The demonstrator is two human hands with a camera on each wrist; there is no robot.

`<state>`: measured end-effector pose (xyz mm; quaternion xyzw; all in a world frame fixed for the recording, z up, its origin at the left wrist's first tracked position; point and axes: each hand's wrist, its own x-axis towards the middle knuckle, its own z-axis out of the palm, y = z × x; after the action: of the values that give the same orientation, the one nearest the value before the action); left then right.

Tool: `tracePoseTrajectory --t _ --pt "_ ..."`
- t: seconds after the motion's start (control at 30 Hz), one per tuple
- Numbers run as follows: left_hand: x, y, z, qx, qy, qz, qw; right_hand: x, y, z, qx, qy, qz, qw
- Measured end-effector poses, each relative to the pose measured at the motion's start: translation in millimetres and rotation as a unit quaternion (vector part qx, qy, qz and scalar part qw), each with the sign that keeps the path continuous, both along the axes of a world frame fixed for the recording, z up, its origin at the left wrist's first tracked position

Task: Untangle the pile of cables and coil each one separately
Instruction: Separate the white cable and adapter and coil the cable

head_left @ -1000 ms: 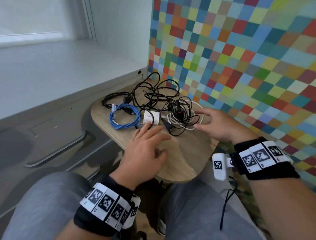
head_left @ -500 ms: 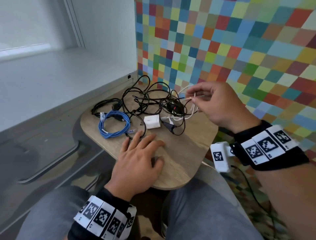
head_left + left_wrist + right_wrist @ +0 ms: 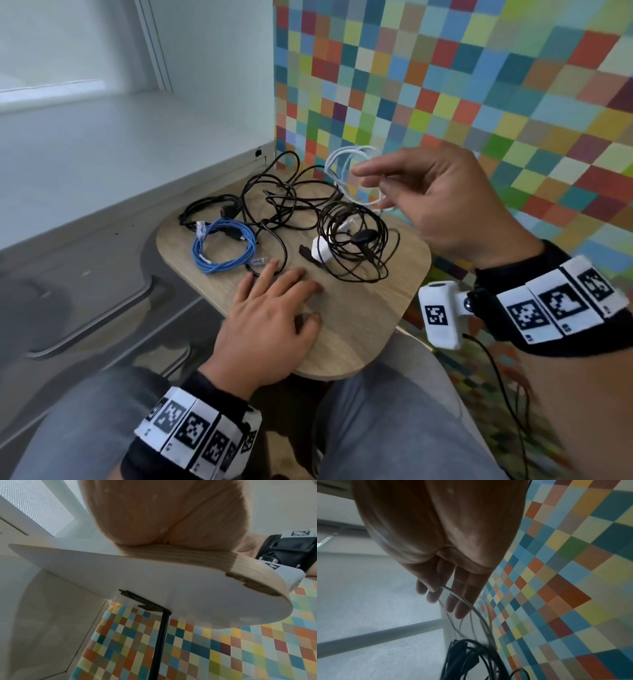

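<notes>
Tangled cables lie on a small wooden table [image 3: 359, 329]. My right hand [image 3: 378, 180] is raised over the far right of the table and pinches a thin white cable [image 3: 342, 159], whose loops hang above the pile. In the right wrist view the white cable [image 3: 462, 599] runs from between thumb and fingers down to the black cables [image 3: 471, 655]. A thin black tangle [image 3: 356, 240] lies around a white charger block [image 3: 322, 253]. Thicker black cables [image 3: 274, 192] sprawl behind it. My left hand [image 3: 274, 308] rests flat on the near table top, fingers straight.
A coiled blue network cable [image 3: 222, 246] lies at the table's left, with a black coil [image 3: 205, 214] behind it. A chequered multicoloured wall [image 3: 479, 85] stands close on the right, and a white ledge [image 3: 102, 154] runs along the left. My knees are under the near table edge.
My right hand has risen from the table with the white cable, pulling its loops up and away from the black tangle. The left hand has stayed flat on the table.
</notes>
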<state>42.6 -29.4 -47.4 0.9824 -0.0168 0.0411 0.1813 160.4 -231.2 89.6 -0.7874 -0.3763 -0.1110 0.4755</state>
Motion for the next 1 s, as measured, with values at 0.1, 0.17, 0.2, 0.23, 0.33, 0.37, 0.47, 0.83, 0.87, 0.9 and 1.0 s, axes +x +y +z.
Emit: tracePoseTrajectory --t 0.1,0.17,0.2,0.23,0.33,0.37,0.47,0.83,0.87,0.9,1.0 --pt "-0.5 0.1 -1.9 0.009 -0.003 0.003 1.0 -4.2 5.2 0.0 0.056 -0.004 -0.019 0.998" --pt "-0.5 -0.5 -2.1 0.021 -0.01 0.007 1.0 -5.2 7.4 6.3 0.092 -0.009 -0.038 0.995" --pt "-0.3 -0.8 -2.2 0.023 -0.012 0.008 1.0 -5.1 8.9 9.7 0.094 -0.011 -0.049 0.994" --pt "-0.1 -0.8 -2.4 0.021 -0.013 0.008 1.0 -4.2 10.1 12.3 0.088 -0.014 -0.061 0.994" --pt "-0.4 -0.5 -3.8 0.01 -0.021 0.009 1.0 2.8 11.6 13.0 0.04 -0.024 -0.102 0.994" --pt "-0.8 -0.6 -4.1 0.009 -0.024 0.011 1.0 6.3 11.5 11.3 0.019 -0.017 -0.116 0.993" --pt "-1.0 -0.9 -4.6 0.007 -0.02 0.011 1.0 15.6 9.3 -0.6 -0.093 0.015 -0.158 0.983" --pt "-0.6 1.1 -4.5 0.009 -0.012 0.005 1.0 22.4 -30.4 -39.9 -0.502 0.117 -0.175 0.839" --pt "-0.7 0.9 -4.4 0.006 -0.014 0.006 1.0 22.1 -33.1 -40.6 -0.514 0.127 -0.172 0.831" --pt "-0.6 0.7 -4.4 0.003 -0.014 0.007 1.0 21.6 -35.9 -41.7 -0.525 0.138 -0.166 0.823" --pt "-0.7 0.8 -4.1 0.006 -0.013 0.006 1.0 22.9 -43.6 -49.3 -0.541 0.139 -0.158 0.814"
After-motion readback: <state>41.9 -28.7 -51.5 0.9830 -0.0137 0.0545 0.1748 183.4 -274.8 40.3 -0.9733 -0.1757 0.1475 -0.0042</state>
